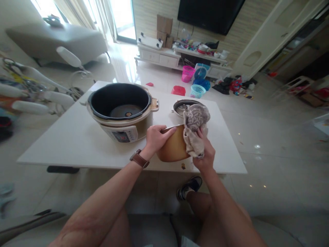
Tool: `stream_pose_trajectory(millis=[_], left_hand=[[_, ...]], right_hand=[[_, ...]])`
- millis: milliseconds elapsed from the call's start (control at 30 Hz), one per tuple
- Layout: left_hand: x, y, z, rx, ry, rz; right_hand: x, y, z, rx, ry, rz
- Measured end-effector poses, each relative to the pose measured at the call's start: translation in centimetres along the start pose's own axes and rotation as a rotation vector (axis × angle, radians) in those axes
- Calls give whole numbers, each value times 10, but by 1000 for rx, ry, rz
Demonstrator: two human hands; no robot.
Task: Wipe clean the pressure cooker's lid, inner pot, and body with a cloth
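My left hand (156, 140) grips the rim of a golden-brown inner pot (171, 148), thumb over the edge, holding it tilted near the table's front edge. In my right hand (206, 154) is a beige and grey cloth (194, 139), bunched against the right side of the pot. The pot's inside is hidden from me. To the left stands the rice cooker body (142, 125), lidless, its dark cavity facing up and its control panel toward me. Behind the cloth lies a round lid (178, 107) with a metal inner face, partly covered from view.
All this is on a white table (64, 147). A small dark and yellow bit (183, 166) lies by its front edge. Beyond are a red stool (178, 90), a light-blue basket (197, 91) and a pink basket (187, 73) on the floor. A white-armed stand (68, 56) is at left.
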State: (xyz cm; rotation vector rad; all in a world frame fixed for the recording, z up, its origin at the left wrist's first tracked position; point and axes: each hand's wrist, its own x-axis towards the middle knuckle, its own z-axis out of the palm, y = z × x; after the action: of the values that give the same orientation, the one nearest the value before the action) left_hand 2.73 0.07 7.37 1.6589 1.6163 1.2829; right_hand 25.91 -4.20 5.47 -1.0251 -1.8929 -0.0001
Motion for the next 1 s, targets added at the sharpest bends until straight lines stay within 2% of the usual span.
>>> stream_pose_trajectory(millis=[100, 200, 267, 333, 600, 667, 700, 767, 1000], left_hand=[[4, -3, 1, 29, -24, -12], [7, -4, 1, 64, -22, -30], [8, -3, 1, 79, 10, -44], [7, -3, 1, 69, 32, -63], [8, -10, -3, 16, 47, -70], [8, -12, -4, 10, 44, -69], [8, -13, -4, 6, 43, -73], [9, -15, -4, -4, 44, -92], [14, -14, 0, -11, 12, -126]], right_hand=[[3, -22, 2, -126, -106, -172], [7, -23, 6, -120, -87, -172], [8, -13, 9, -45, -35, -101], [8, 3, 12, 49, 37, 55], [1, 73, 44, 381, 295, 925], [0, 77, 49, 392, 313, 1027], [1, 76, 50, 380, 308, 1012], [4, 65, 46, 327, 275, 867], [17, 5, 16, -10, -7, 23]])
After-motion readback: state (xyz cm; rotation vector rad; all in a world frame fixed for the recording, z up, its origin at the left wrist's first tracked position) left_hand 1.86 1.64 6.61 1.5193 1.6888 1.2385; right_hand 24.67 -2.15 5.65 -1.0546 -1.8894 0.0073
